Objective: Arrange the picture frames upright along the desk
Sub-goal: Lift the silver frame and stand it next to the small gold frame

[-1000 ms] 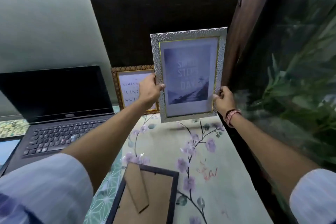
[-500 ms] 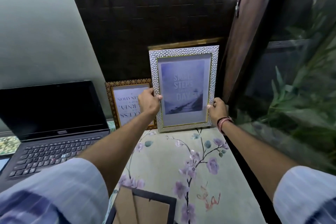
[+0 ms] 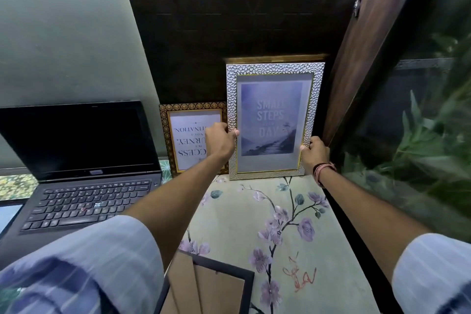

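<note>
While both hands steady it: silver frame [image 3: 274,120] stands upright at the tabletop [image 3: 237,214] back.
Grip: left hand [image 3: 220,139] and right hand [image 3: 314,151] pinch its side edges.
Next: let go gently, then lift the face-down black frame [image 3: 209,288].

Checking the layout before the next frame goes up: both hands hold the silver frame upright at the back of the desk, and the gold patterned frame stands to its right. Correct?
Not quite. In the head view the gold patterned frame stands to the left of the silver frame, not its right. The left hand and right hand do hold the silver frame upright at the back of the desk.
</note>
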### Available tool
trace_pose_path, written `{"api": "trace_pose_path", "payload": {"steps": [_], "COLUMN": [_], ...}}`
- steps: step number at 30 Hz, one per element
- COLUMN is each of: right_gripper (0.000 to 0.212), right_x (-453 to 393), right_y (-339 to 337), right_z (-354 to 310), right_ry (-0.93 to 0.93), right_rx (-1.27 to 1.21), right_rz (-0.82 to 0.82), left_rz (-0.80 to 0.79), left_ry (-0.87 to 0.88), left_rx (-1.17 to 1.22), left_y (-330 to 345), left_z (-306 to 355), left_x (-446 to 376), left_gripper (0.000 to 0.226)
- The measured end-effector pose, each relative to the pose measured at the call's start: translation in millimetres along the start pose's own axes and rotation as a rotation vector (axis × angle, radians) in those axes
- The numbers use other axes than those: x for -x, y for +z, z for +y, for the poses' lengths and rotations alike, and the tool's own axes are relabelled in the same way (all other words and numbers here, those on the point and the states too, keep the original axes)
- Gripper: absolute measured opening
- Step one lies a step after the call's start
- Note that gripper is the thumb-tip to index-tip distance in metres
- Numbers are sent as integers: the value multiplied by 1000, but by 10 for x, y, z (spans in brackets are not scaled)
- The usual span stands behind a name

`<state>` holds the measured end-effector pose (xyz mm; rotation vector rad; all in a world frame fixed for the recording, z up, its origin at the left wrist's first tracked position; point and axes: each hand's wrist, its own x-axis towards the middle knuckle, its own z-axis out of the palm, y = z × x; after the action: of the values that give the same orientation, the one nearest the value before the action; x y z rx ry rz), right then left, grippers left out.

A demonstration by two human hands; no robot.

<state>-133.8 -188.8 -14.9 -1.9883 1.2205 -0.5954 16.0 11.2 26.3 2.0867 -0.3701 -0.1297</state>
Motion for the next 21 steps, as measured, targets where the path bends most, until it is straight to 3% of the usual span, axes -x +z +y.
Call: {"api": "trace_pose_path", "payload": {"steps": [3, 8, 11, 16, 21], "right_gripper": [22, 30, 27, 16, 12], "right_x": [154, 700, 1000, 1717, 2576], "right_y": [15, 266, 524, 1035, 1761], "right_z": [-108, -427, -576, -1012, -1609], "right_ry": [43, -41, -81, -147, -122], "right_rx": [-10, -91, -89, -148, -207], "right_rz": [65, 159, 14, -290, -560], "left_rz": [-4, 185, 259, 192, 229], "left_ry": [-18, -196, -283, -277, -283], "left_rx": [-6, -33, 2, 98, 144], "left_y": [-51, -376, -593, -1029, -1953], "left_z": [-106, -372, -612, -928, -1426], "left_x": [32, 102, 152, 420, 567], "left_gripper": [17, 11, 10, 15, 27]}}
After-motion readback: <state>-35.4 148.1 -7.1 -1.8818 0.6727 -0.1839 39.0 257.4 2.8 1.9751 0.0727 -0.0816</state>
